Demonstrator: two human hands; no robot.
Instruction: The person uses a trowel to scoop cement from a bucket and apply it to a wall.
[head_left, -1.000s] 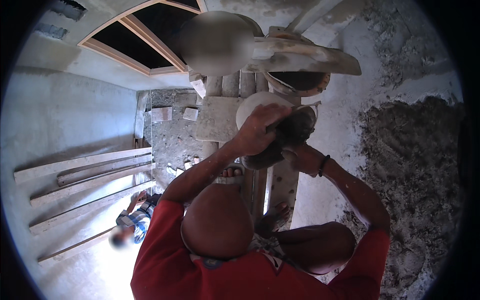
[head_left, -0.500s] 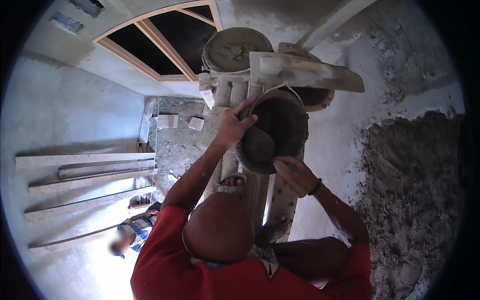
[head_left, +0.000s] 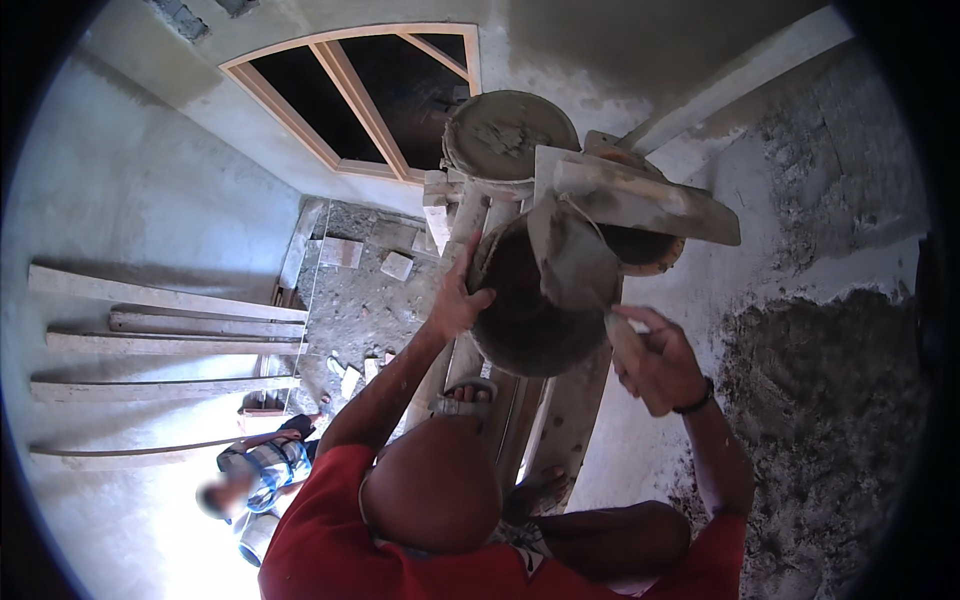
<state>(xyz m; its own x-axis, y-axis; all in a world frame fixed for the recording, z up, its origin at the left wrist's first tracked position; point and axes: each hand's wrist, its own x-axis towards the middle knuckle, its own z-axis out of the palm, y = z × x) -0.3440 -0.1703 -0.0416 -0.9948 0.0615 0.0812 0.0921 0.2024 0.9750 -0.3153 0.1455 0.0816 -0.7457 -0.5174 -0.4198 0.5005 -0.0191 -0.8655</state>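
Note:
My left hand (head_left: 455, 300) grips the rim of a dark, mortar-stained bucket (head_left: 520, 330), which is tilted with its mouth toward me. My right hand (head_left: 655, 365) is closed on the handle of a trowel (head_left: 572, 255). The trowel's blade lies inside the bucket against its wall. The bucket rests on a wooden scaffold plank (head_left: 565, 420), just ahead of my sandalled feet.
A second bucket full of grey mortar (head_left: 510, 135) and a long plastering float (head_left: 640, 195) over a pan sit further along the plank. Another person (head_left: 250, 480) crouches on the floor below. Timber boards (head_left: 160, 320) lean at the left. A mortar heap (head_left: 830, 400) lies at the right.
The bucket has come down and tilted open toward me. My right hand has left the bucket's underside and now holds the trowel with its blade in the bucket. My left hand stays on the rim.

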